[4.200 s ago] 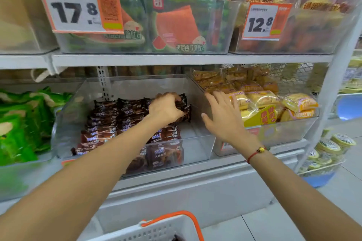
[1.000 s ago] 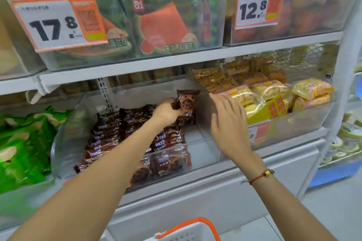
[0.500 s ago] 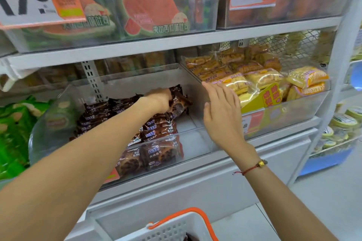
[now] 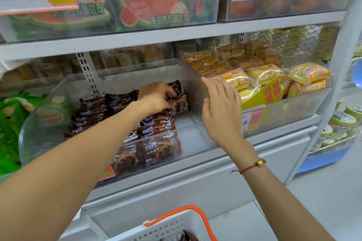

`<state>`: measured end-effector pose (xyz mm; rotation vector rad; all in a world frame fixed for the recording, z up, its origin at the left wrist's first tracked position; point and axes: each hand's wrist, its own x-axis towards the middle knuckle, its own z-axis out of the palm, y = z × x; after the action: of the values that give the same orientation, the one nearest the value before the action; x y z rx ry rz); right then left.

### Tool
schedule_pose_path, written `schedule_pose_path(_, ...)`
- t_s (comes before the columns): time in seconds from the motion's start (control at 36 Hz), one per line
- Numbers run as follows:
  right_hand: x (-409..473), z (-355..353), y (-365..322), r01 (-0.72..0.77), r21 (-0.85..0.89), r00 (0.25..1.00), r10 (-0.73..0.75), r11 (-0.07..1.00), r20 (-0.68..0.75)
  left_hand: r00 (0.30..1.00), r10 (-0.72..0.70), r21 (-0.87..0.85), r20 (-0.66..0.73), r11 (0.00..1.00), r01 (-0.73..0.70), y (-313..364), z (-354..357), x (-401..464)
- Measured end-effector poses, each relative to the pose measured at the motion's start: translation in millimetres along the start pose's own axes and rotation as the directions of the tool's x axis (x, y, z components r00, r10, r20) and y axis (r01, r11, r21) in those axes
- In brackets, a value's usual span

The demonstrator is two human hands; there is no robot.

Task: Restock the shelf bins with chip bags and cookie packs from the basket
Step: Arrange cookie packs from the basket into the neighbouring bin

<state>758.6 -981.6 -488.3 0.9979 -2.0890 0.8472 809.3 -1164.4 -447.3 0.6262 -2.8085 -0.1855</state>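
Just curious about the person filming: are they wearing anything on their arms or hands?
Both forearms are bare, no sleeves or gloves in view. The right wrist carries a thin red string bracelet with a small gold bead. The left hand shows no jewellery.

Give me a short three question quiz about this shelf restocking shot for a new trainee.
1. True or false: the left hand grips a brown cookie pack inside the clear bin.
2. Which does the right hand touch: A) price tag, B) bin's side wall, C) basket?
3. What colour is the basket's handle?

Key: 1 true; 2 B; 3 orange.
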Motion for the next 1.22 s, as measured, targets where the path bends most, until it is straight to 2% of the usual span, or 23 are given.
schedule_pose_path(0.11, -0.1, -0.2, 0.1, 0.001, -0.003, 1.000, -0.001, 1.000, -0.002, 1.000, 0.030, 0.020, 0.009, 0.999, -0.030, 1.5, 0.9, 2.4)
schedule_pose_path(0.36, -0.3, -0.5, -0.4, 0.000, 0.016, 1.000, 0.000, 1.000, -0.003, 1.000, -0.006, 0.069, -0.012, 0.998, 0.006, 2.6, 10.8, 10.3)
schedule_pose_path(0.58, 0.8, -0.3, 0.5, 0.001, 0.009, 1.000, -0.002, 1.000, 0.025, 0.996, -0.018, 0.149, 0.084, 0.989, 0.005, 13.9, 8.0, 12.9)
schedule_pose_path(0.69, 2.5, -5.6, 0.8, 0.001, 0.013, 0.995, -0.002, 1.000, 0.096, 0.999, -0.013, 0.049, 0.039, 0.999, 0.011, 12.5, -2.1, -4.3)
schedule_pose_path(0.78, 5.2, -12.9, 1.8, 0.000, 0.004, 0.979, -0.001, 1.000, 0.206, 0.999, -0.026, -0.060, -0.032, 0.998, 0.024, 10.4, -14.0, -26.8)
schedule_pose_path(0.86, 12.0, -23.1, 2.6, 0.017, -0.036, 0.921, -0.001, 0.999, 0.389, 0.991, -0.053, -0.155, -0.124, 0.987, 0.034, 12.1, -28.6, -56.6)
schedule_pose_path(0.92, 12.5, -32.4, 0.6, 0.031, -0.053, 0.897, -0.005, 0.998, 0.443, 0.983, -0.073, -0.244, -0.167, 0.969, 0.030, 15.4, -35.9, -79.2)
schedule_pose_path(0.97, 5.2, -43.6, -4.9, 0.024, -0.017, 0.919, -0.015, 1.000, 0.394, 0.976, -0.099, -0.333, -0.191, 0.943, 0.030, 20.3, -41.3, -104.2)
schedule_pose_path(1.08, -32.0, -62.8, -19.7, 0.086, 0.125, 0.973, -0.111, 0.988, 0.204, 0.956, -0.165, -0.458, -0.244, 0.888, 0.036, 31.0, -42.6, -152.9)
schedule_pose_path(1.17, -71.0, -72.1, -28.6, 0.107, 0.224, 0.970, -0.152, 0.969, 0.192, 0.940, -0.207, -0.546, -0.269, 0.837, 0.028, 34.6, -34.8, -185.8)
schedule_pose_path(1.22, -100.7, -72.3, -30.5, 0.090, 0.275, 0.955, -0.162, 0.957, 0.248, 0.936, -0.242, -0.584, -0.254, 0.810, 0.051, 32.8, -23.1, -206.2)
